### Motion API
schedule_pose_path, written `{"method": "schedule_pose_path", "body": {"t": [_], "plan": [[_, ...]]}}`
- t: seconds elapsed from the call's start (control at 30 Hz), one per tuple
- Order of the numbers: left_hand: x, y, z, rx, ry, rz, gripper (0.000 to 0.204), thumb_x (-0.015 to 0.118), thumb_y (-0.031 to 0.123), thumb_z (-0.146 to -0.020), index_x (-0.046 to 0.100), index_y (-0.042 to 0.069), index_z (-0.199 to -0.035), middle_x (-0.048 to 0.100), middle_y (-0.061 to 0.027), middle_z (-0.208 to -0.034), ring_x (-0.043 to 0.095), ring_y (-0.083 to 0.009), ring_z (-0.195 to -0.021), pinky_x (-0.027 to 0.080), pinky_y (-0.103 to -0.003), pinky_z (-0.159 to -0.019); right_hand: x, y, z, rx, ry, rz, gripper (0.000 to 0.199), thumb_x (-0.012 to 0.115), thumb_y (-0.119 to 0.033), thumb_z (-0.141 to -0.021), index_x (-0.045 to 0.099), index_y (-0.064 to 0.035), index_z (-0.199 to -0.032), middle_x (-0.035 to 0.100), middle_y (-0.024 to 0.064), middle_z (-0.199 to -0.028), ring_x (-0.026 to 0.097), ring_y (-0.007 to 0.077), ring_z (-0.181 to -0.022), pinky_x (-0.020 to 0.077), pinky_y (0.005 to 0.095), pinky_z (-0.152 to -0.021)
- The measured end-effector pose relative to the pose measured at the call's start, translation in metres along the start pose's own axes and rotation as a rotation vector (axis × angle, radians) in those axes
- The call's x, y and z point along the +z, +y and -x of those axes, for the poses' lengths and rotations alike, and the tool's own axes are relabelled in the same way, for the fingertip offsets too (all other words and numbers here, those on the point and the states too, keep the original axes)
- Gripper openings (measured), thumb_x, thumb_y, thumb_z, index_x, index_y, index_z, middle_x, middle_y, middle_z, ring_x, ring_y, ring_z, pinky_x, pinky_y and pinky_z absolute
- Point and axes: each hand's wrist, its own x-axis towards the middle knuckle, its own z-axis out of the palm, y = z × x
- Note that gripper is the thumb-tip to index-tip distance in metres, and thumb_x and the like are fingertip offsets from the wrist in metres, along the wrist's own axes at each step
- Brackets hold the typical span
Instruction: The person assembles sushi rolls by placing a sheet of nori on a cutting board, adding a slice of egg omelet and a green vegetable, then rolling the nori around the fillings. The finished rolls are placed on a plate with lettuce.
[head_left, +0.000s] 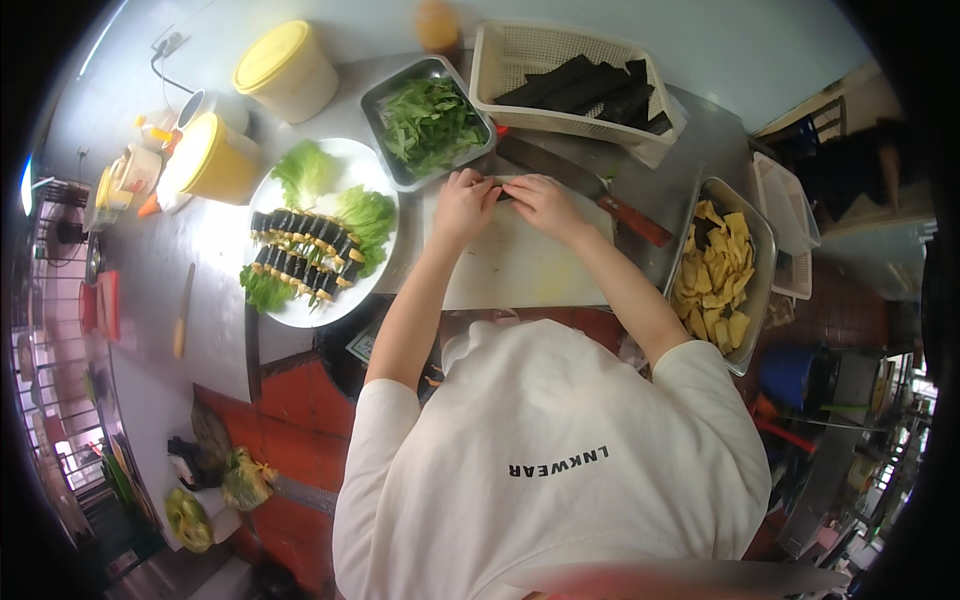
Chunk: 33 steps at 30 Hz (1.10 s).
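Both hands meet over the far end of a white cutting board (530,270). My left hand (464,208) and my right hand (543,205) pinch a small dark seaweed roll (505,194) between their fingertips; most of it is hidden. Just beyond my right hand lies a large knife (634,219) with a brown handle. To the left, a white plate (322,318) bears lettuce leaves and rows of dark seaweed rolls (307,228) with yellowish pieces. Behind my hands stands a metal tray (374,112) of green leaves (425,115).
A cream plastic basket (560,122) with dark seaweed sheets (585,85) stands at the back. On the right, a metal tray (763,300) holds yellow fried pieces (715,270). Yellow-lidded tubs (290,80) stand back left. A thin wooden-handled knife (182,325) lies at the far left.
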Motion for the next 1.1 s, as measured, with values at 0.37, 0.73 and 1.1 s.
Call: {"method": "schedule_pose_path", "body": {"t": [0.37,0.73,1.1], "plan": [[-0.015,0.017,0.032,-1.077,-0.105,1.07,0.034,0.062,0.021,-0.09,0.061,-0.006,-0.11,0.061,-0.0085,-0.091,0.065,-0.0147,-0.079,0.054,-0.025,-0.067,-0.009,-0.014,-0.036,-0.039,-0.211,0.047,0.026,0.07,-0.013,-0.069,0.064,-0.0058,-0.093,0.059,0.0079,-0.095,0.054,0.0267,-0.099,0.0432,0.0392,-0.087],[-0.153,-0.081,0.086,-0.744,0.344,0.395,0.022,0.066,0.011,-0.086,0.067,0.003,-0.106,0.065,-0.0013,-0.087,0.058,-0.0081,-0.075,0.046,-0.021,-0.065,-0.058,-0.075,-0.018,0.146,-0.023,-0.191,0.035,0.07,-0.009,-0.075,0.061,-0.005,-0.109,0.057,0.0112,-0.112,0.052,0.0292,-0.109,0.0403,0.0381,-0.097],[-0.258,-0.234,0.122,-1.147,0.081,-1.189,0.052,0.05,0.043,-0.087,0.057,0.008,-0.125,0.048,-0.0161,-0.136,0.043,-0.0336,-0.124,0.036,-0.056,-0.093,-0.219,-0.017,0.104,0.647,0.251,0.026,0.016,0.065,-0.012,-0.087,0.064,-0.0053,-0.102,0.061,0.0049,-0.105,0.059,0.0147,-0.094,0.0463,0.0268,-0.08]]}}
